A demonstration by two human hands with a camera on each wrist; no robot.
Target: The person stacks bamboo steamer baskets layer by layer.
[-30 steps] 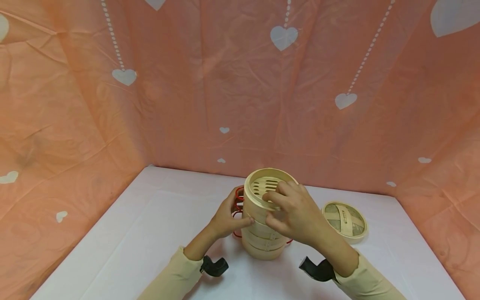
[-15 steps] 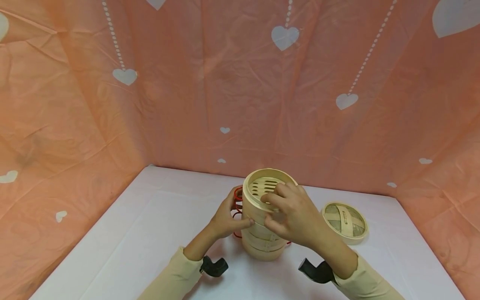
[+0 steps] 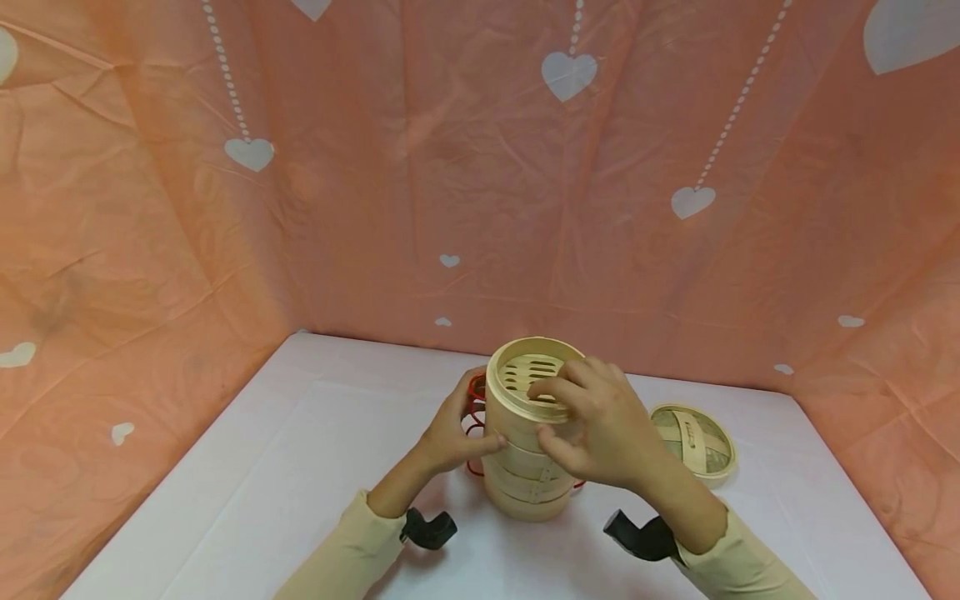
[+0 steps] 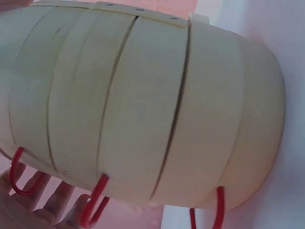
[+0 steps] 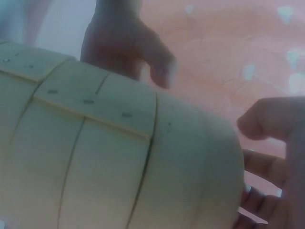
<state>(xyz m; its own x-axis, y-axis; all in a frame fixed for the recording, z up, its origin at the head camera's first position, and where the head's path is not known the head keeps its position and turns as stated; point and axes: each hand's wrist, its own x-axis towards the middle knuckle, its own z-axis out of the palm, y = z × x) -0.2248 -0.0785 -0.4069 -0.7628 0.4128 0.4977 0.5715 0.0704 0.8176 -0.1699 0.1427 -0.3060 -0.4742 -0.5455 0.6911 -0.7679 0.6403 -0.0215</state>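
A: Item one: what are we listing, and where is it standing?

B: We are listing a bamboo steamer stack (image 3: 528, 479), several tiers. It is standing upright on the white table (image 3: 322, 467), between the two hands, its long axis running vertically and its slatted top tier (image 3: 525, 367) facing up, uncovered.

A: Item two: the holds?

B: We are seeing the left hand (image 3: 457, 433) gripping the stack's left wall, thumb lying along the front, fingers reaching behind, beside red cords (image 4: 220, 202). The right hand (image 3: 603, 425) is arching over the near-right rim, bent fingers hanging inside it, thumb staying outside and apart from them. We cannot tell whether it is pressing the rim.

A: Item three: bearings?

B: We are finding the mouth of the stack directly under the right fingers, so the right hand is lying nearer the top; the left is sitting lower down the side. We are noting the round lid (image 3: 693, 437) resting right of the stack, partly hidden behind the right hand.
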